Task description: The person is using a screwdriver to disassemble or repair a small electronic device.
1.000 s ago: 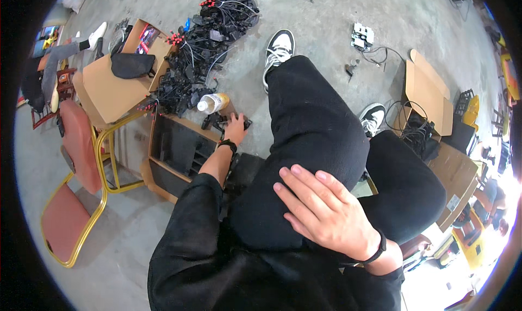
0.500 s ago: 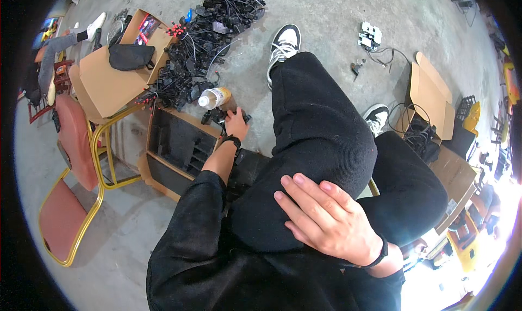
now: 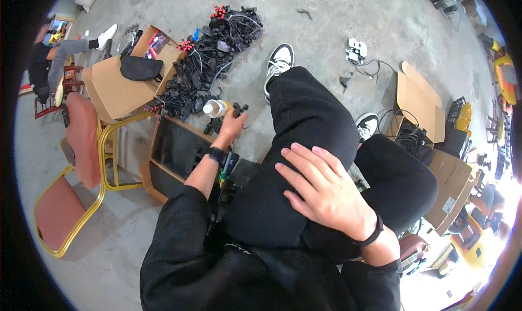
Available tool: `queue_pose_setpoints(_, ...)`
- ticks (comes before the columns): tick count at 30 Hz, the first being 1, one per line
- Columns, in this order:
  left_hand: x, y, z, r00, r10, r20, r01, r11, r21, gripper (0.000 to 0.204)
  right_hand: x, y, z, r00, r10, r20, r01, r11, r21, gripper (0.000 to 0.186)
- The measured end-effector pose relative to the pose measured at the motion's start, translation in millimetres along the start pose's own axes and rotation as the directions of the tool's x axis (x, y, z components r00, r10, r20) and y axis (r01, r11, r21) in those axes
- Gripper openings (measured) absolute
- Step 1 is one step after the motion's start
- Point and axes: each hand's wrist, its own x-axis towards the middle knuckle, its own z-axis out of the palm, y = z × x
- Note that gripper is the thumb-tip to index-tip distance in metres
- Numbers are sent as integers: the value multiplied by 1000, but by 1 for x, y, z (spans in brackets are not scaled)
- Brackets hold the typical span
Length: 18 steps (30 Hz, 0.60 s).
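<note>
My left hand (image 3: 231,127) reaches down to the concrete floor and grips a small black cable part (image 3: 240,109) beside a yellowish plastic bottle (image 3: 217,109). A black band sits on that wrist. My right hand (image 3: 321,188) rests flat on my crossed left thigh in black trousers, fingers spread, holding nothing. A big heap of black cables with red ends (image 3: 209,61) lies just beyond the bottle. An open cardboard box with black parts inside (image 3: 176,148) stands beside my left forearm.
A red chair with a yellow frame (image 3: 76,164) stands at the left. Behind it a cardboard box (image 3: 117,88) carries a black pouch. Another open box with cables (image 3: 418,104) is at the right, a white power strip (image 3: 356,50) farther off. Another person sits at far left (image 3: 54,61).
The view has tilted slightly, so the floor things sit lower in the picture. My left hand stays at the spot by the bottle; my right hand has not left the thigh.
</note>
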Motion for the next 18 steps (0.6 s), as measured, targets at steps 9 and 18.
queue_pose_setpoints(9,-186,277,-43,649,591,479,214,463,-860,21,10,-6,-36,946,-79,-313,160,957,243,56)
queue_pose_setpoints(18,-269,388,25,661,563,497,-93,718,-689,28,2,13,-88,642,-51,-765,227,966,126,54)
